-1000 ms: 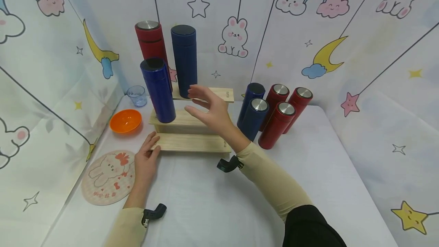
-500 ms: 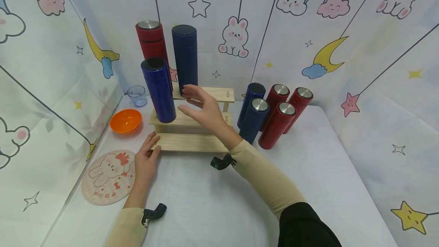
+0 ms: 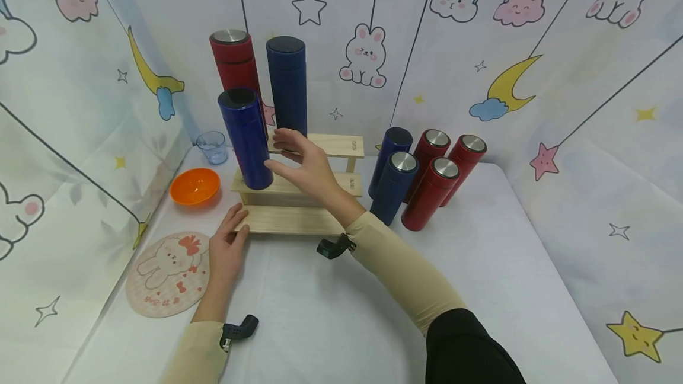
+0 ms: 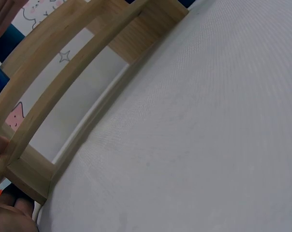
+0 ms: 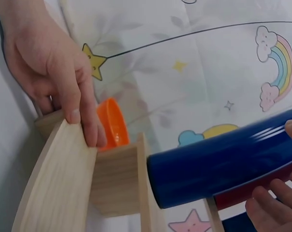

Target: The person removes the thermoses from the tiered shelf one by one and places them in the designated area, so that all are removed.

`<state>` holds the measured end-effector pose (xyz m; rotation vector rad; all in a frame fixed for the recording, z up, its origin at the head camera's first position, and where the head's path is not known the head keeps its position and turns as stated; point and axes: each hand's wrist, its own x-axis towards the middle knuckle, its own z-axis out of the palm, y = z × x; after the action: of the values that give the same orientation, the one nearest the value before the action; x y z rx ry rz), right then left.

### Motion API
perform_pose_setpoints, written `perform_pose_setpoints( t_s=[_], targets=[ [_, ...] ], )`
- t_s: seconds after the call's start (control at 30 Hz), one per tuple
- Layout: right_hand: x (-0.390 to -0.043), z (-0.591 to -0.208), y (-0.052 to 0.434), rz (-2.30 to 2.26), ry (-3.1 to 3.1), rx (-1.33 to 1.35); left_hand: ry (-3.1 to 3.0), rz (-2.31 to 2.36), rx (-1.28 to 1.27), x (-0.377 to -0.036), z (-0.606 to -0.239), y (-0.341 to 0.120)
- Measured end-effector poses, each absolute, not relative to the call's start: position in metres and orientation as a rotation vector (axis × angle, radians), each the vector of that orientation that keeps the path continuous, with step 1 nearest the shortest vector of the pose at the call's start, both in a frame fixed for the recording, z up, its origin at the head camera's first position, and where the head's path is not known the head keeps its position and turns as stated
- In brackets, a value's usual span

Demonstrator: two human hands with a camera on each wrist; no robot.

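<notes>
A three-tier wooden stand (image 3: 299, 221) stands at the table's middle. My left hand (image 3: 226, 248) grips the left end of its lowest step, thumb at the front edge, as the right wrist view shows. On the middle step a glossy blue thermos (image 3: 248, 141) is upright at the left end. My right hand (image 3: 300, 166) is beside that thermos, its fingers and thumb spread in a wide curve, thumb tip right at its side. A red thermos (image 3: 235, 61) and a matte navy thermos (image 3: 287, 82) stand on the top step; the hand hides the navy one's base.
Two blue thermoses, one of them navy (image 3: 395, 185), and several red thermoses (image 3: 431, 194) stand grouped right of the stand. On the left are an orange bowl (image 3: 195, 186), a clear blue cup (image 3: 213, 147) and a round bunny mat (image 3: 169, 274). Patterned cloth hangs behind.
My right hand has moved left along the stand, bringing its thumb up to the glossy blue thermos. The left hand has stayed on the lowest step.
</notes>
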<state>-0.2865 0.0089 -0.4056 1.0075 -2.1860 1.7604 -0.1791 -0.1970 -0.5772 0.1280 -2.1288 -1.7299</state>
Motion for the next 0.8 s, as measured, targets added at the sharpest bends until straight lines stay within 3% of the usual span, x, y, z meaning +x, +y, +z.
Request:
perform_pose_setpoints(
  t_s=[0.8],
  targets=[
    [-0.302,-0.421,-0.026,1.773,-2.290,0.915,-2.165,-1.729,0.128,-0.178,-0.577,-0.199]
  ],
)
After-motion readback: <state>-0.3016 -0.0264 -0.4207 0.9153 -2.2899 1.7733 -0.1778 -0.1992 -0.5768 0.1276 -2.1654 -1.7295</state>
